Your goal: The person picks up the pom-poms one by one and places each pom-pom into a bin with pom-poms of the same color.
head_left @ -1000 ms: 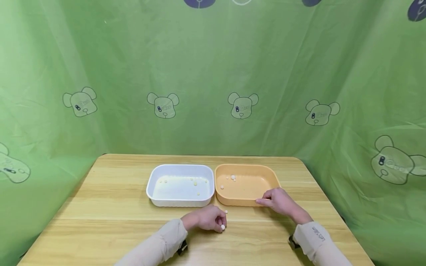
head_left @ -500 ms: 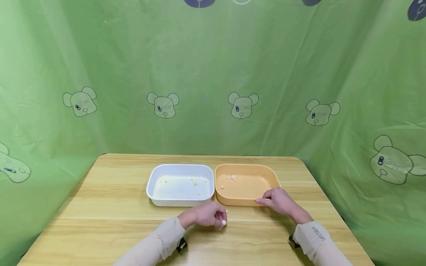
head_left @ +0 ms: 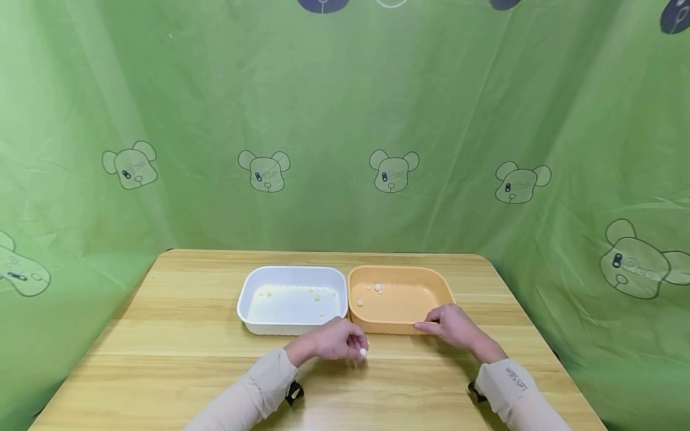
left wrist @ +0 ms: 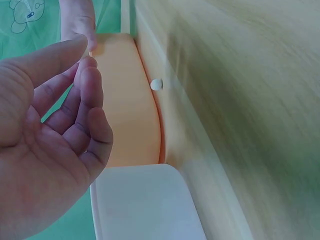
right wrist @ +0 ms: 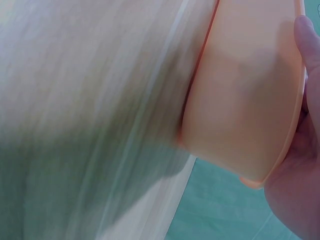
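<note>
In the head view a small white ball (head_left: 363, 354) sits between the thumb and fingers of my left hand (head_left: 336, 339), which is raised just in front of the white bin. The fingers hide this ball in the left wrist view. A second, smaller white ball (left wrist: 156, 84) lies on the table close to the front wall of the orange bin (left wrist: 125, 110). My right hand (head_left: 451, 326) grips that bin's front right rim, thumb on the outer wall (right wrist: 245, 85). Inside the orange bin are several whitish balls (head_left: 378, 288).
The white bin (head_left: 288, 328) stands against the orange one, on its left, with several small yellowish balls (head_left: 316, 297) scattered inside. Both bins rest on a wooden table (head_left: 162, 335). A green curtain (head_left: 329, 221) encloses the table's back and sides.
My left hand has lifted the white ball and carried it away from the table's front edge, toward the bins. The right hand and both bins have stayed in place.
</note>
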The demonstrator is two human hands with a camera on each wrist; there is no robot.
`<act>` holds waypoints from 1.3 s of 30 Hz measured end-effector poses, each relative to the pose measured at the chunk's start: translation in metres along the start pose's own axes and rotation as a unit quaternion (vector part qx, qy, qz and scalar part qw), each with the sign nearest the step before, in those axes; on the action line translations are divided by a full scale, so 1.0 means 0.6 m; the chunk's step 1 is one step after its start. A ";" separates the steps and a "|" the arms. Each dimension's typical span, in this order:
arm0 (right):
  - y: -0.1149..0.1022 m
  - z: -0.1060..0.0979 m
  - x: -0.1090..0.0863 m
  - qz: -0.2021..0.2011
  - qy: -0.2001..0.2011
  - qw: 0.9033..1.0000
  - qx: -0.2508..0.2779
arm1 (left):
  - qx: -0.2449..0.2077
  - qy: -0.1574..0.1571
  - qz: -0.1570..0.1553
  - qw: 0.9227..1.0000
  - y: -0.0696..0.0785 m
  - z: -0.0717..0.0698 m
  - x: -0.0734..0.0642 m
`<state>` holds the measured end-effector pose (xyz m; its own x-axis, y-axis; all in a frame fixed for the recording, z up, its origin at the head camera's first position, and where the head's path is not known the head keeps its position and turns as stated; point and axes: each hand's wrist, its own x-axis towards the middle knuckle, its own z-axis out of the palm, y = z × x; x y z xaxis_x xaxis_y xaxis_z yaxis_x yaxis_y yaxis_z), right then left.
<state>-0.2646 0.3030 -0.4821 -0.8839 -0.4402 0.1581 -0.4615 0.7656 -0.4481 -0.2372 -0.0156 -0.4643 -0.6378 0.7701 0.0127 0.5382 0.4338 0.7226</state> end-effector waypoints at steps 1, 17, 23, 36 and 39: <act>0.000 0.000 0.000 0.001 -0.001 1.000 0.001 | 0.000 0.002 -0.001 1.000 0.000 -0.001 0.000; -0.001 -0.001 0.000 0.000 -0.002 1.000 0.001 | 0.007 0.023 0.017 1.000 0.008 -0.018 0.006; -0.001 -0.001 -0.001 0.004 -0.002 1.000 0.004 | 0.005 0.028 0.023 0.999 0.011 -0.023 0.009; 0.002 0.001 0.000 0.001 -0.001 1.000 0.006 | -0.017 0.038 0.024 0.999 0.024 -0.037 0.013; 0.002 0.001 0.000 0.002 -0.001 1.000 0.006 | -0.018 0.042 0.024 0.999 0.026 -0.041 0.016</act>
<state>-0.2653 0.3038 -0.4832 -0.8859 -0.4377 0.1536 -0.4563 0.7623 -0.4590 -0.2483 -0.0131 -0.4362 -0.6566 0.7471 0.1035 0.5490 0.3794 0.7448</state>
